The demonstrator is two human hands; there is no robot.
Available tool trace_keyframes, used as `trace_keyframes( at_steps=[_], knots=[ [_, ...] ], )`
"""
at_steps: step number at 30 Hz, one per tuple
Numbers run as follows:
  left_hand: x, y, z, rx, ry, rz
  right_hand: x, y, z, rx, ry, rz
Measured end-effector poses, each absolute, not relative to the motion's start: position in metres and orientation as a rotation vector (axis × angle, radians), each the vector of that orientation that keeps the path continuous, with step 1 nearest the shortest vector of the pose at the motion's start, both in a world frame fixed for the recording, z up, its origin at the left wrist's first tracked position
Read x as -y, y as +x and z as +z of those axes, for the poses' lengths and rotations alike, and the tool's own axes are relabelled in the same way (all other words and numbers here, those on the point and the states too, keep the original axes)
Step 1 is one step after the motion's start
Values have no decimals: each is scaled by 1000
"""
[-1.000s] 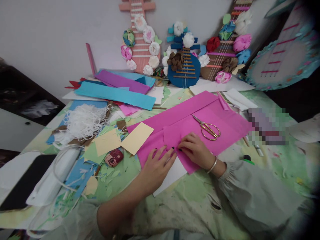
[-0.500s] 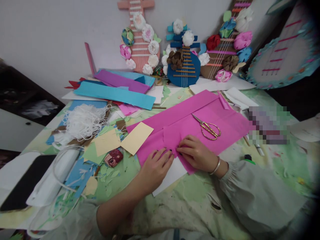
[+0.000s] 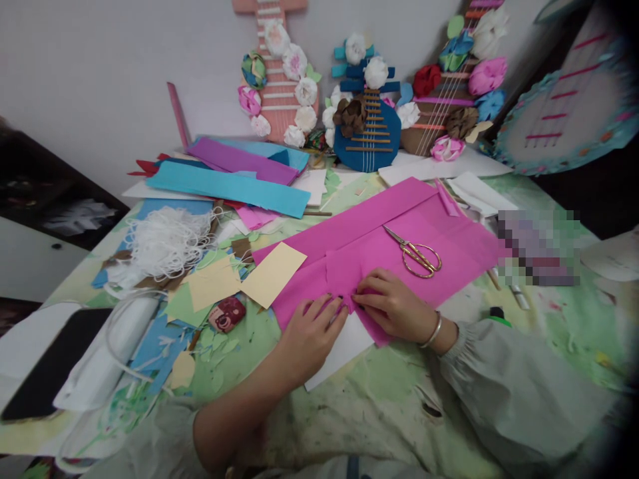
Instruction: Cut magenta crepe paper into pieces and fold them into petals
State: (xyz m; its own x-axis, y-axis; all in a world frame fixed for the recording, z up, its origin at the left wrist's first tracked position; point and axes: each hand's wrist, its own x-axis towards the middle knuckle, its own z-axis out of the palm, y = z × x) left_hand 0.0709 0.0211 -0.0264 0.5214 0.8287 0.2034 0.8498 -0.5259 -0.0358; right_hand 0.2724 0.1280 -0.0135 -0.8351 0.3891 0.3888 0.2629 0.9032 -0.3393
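Observation:
A small piece of pink crepe paper (image 3: 343, 269) lies over a larger pink crepe sheet (image 3: 449, 253). At its lower edge, my left hand (image 3: 312, 336) has its fingers bent and closed on the paper. My right hand (image 3: 397, 306) pinches the same edge just to the right, the fingertips of both hands nearly touching. The paper looks gathered between them, though the fingers partly hide it. Gold-handled scissors (image 3: 422, 259) rest on the large sheet beyond my right hand, blades slightly apart. Part of a white sheet (image 3: 335, 359) shows under my left hand.
Cream cards (image 3: 273, 274) and a dark red small box (image 3: 227, 314) lie left of my left hand. Farther left are tangled white string (image 3: 167, 243) and a black phone (image 3: 54, 362). Folded turquoise paper (image 3: 229, 188) and flower-decorated paper instruments (image 3: 367, 140) stand behind.
Both hands keep their hold on the small pink paper with hardly any visible movement. The view has shifted very slightly.

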Motion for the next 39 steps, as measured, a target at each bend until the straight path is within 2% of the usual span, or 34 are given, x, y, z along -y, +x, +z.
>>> trace_keyframes(
  at_steps=[13,23,32,39],
  knots=[
    [-20,76,-24,1396,-2587,-134,-124,271,-12,2654,-477,256],
    [-21,75,-27,1417,-2595,-200,-122,271,-9,2709,-473,229],
    [-19,74,-22,1584,-2565,-170,-120,270,-11,2766,-515,158],
    [-19,72,-25,1428,-2592,-185,-119,269,-11,2779,-539,137]
  ],
)
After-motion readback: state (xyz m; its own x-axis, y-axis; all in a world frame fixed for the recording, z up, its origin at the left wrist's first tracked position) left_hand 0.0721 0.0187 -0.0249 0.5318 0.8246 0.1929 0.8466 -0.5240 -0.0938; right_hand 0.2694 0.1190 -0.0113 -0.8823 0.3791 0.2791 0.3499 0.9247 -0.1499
